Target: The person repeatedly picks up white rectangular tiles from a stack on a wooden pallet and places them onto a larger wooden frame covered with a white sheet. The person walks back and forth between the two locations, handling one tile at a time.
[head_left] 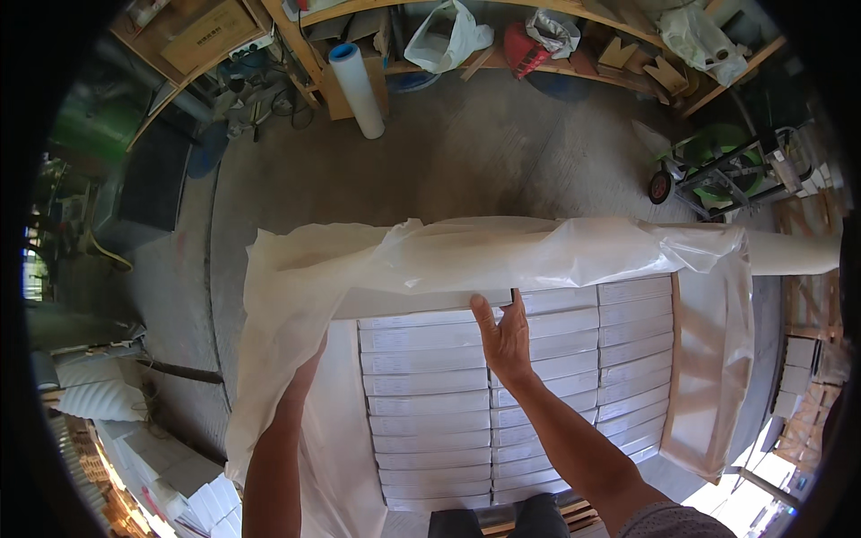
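Several columns of flat white boxes (430, 386) stand stacked in front of me, with cream plastic film (296, 260) draped around them. A long pale box (404, 302) lies along the far top of the stack, partly under the film. My right hand (508, 341) grips the right end of this box, thumb on the near face and fingers around the end. My left forearm (285, 421) reaches up under the film at the left. The film hides my left hand near the box's left end, so its fingers do not show.
Beyond the stack, a white roll (357, 90) with a blue core stands on the concrete floor. Wooden shelving (502, 58) with bags runs along the back. A wheeled metal cart (717, 175) stands at the far right. White stacked material (193, 457) lies at the lower left.
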Action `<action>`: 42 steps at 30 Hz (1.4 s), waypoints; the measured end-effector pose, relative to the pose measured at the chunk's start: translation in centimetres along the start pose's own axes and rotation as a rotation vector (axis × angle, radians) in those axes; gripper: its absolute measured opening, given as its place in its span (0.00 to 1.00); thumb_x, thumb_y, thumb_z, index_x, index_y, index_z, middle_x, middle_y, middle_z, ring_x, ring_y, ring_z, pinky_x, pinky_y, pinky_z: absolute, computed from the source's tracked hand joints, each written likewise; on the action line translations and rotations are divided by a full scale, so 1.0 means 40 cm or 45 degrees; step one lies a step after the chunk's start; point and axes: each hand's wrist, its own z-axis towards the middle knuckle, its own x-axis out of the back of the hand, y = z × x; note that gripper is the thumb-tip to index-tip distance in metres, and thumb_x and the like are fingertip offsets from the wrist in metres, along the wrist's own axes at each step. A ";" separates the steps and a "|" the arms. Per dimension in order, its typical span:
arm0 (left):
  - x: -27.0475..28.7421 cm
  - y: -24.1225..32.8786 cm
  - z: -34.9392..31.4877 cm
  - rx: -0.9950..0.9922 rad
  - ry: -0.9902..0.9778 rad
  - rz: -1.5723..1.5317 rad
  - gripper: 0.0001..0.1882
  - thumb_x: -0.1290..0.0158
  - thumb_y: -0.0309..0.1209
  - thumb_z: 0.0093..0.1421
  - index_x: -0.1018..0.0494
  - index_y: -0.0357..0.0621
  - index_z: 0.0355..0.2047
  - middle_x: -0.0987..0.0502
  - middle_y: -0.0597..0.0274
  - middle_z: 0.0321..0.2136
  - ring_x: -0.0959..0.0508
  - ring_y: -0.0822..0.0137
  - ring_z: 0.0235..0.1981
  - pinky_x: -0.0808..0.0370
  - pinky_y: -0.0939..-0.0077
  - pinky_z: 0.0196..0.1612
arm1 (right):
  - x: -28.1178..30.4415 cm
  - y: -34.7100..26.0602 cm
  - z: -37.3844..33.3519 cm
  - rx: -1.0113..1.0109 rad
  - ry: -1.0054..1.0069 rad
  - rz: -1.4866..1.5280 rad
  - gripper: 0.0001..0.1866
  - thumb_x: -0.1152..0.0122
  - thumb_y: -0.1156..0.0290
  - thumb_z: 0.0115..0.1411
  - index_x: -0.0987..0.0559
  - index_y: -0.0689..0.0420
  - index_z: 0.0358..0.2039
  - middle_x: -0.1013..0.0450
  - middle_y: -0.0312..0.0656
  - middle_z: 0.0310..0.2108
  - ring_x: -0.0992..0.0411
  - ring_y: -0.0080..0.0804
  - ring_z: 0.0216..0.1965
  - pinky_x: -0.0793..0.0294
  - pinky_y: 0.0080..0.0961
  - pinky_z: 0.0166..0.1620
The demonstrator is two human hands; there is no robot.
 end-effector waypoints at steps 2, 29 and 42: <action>0.005 0.010 -0.017 0.101 0.014 -0.070 0.16 0.45 0.37 0.54 0.26 0.43 0.41 0.23 0.55 0.36 0.24 0.54 0.39 0.27 0.66 0.44 | -0.006 -0.007 0.000 -0.067 0.005 0.052 0.40 0.53 0.40 0.59 0.37 0.70 0.50 0.30 0.52 0.37 0.33 0.38 0.36 0.34 0.36 0.48; -0.006 -0.030 -0.050 0.009 0.027 -0.027 0.30 0.38 0.43 0.45 0.30 0.41 0.46 0.26 0.48 0.42 0.28 0.48 0.43 0.30 0.62 0.47 | 0.050 -0.054 -0.151 -0.656 -0.257 0.710 0.48 0.47 0.39 0.54 0.43 0.73 0.57 0.39 0.59 0.53 0.33 0.45 0.51 0.27 0.36 0.46; -0.063 -0.092 -0.063 -0.098 0.209 0.201 0.18 0.44 0.36 0.53 0.29 0.42 0.43 0.26 0.49 0.40 0.27 0.49 0.41 0.30 0.59 0.46 | -0.117 -0.172 0.005 -0.819 -0.485 1.013 0.26 0.45 0.61 0.58 0.33 0.72 0.46 0.30 0.54 0.37 0.25 0.41 0.37 0.19 0.31 0.37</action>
